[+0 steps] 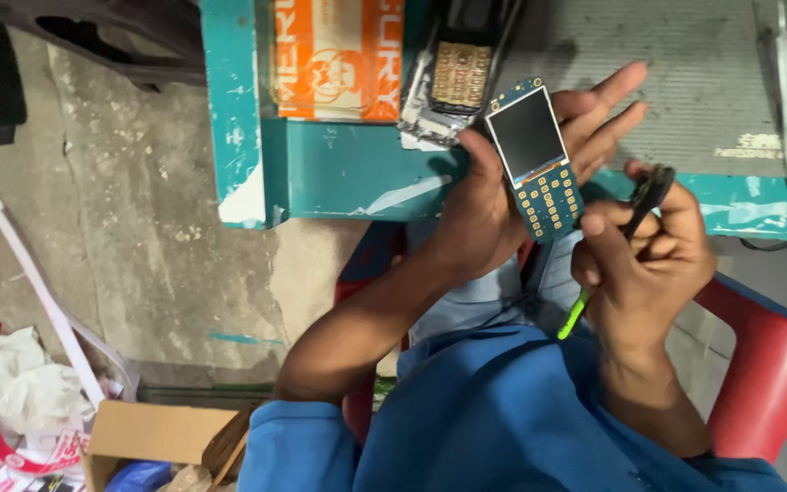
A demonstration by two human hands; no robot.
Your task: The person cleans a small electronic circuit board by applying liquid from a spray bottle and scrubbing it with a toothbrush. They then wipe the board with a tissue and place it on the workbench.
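In the upper middle of the frame, the left hand [503, 196] holds a blue phone circuit board [536, 159] with a dark screen and rows of gold keypad contacts, the thumb on its left edge and the fingers [608, 109] spread behind it. Just right of it, the right hand [644, 260] is clenched around a black tool [649, 193] and a thin green-tipped stick [573, 316], perhaps a screwdriver; the grip hides most of both. Above the board, an opened phone shell [457, 77] lies on the teal bench [339, 169] beside an orange box [339, 59]. A red chair [762, 364] shows at lower right, a cardboard box [152, 433] at lower left.
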